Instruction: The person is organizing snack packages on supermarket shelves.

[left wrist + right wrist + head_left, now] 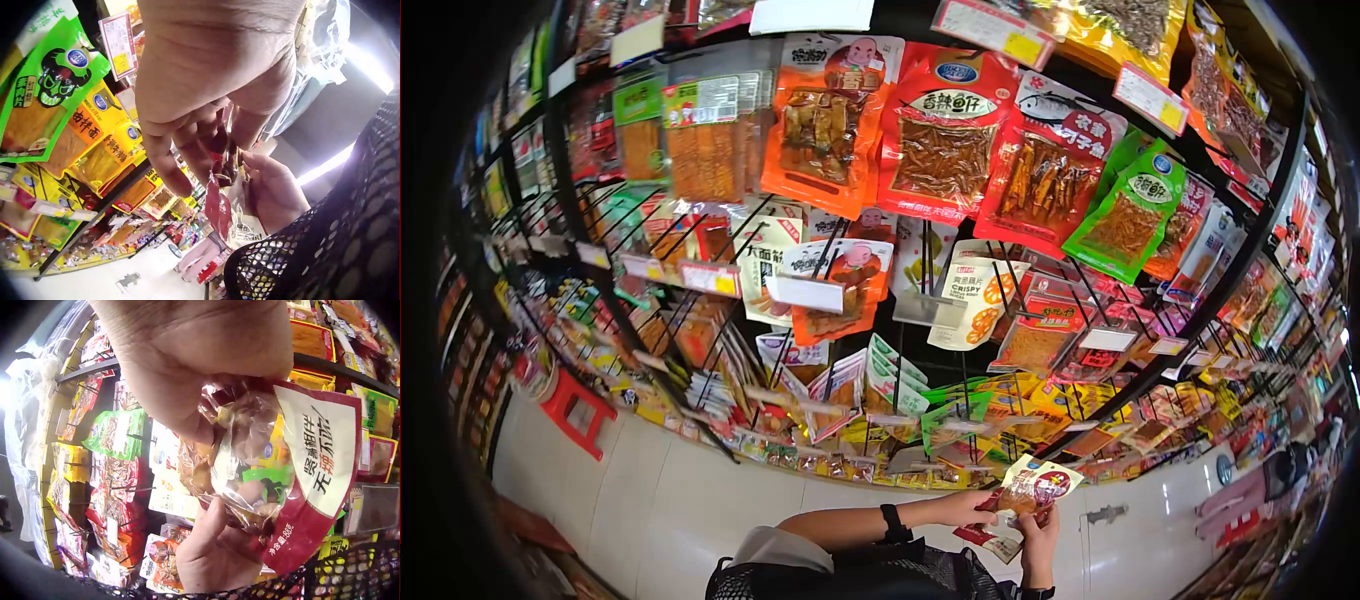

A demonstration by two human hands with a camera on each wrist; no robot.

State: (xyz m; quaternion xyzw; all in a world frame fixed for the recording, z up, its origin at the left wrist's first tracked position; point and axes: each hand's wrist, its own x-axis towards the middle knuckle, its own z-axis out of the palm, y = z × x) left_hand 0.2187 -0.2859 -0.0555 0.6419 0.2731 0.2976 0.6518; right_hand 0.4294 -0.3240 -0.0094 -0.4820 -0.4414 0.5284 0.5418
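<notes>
While right fingers (pixel 1031 530) pinch bag (pixel 315 512), left (pixel 971 507) apparently too; weight print (pixel 281 540): right-wrist view only.

Rack (pixel 1215 302) w/ snack pkts (pixel 947 140), floor (pixel 700 500) w/ stool (pixel 557 395)

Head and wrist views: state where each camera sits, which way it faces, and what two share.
Head: worn on the head, facing forward and down at hanging snack bags; the left hand and right hand, gripping a packet, show low in frame.
Left wrist: on that wrist, looking past the left hand's fingers at the packet; the right hand shows beyond.
Right wrist: on that wrist, facing the packet; right hand above, left below.
Shared: pale floor, in head and left wrist.
</notes>
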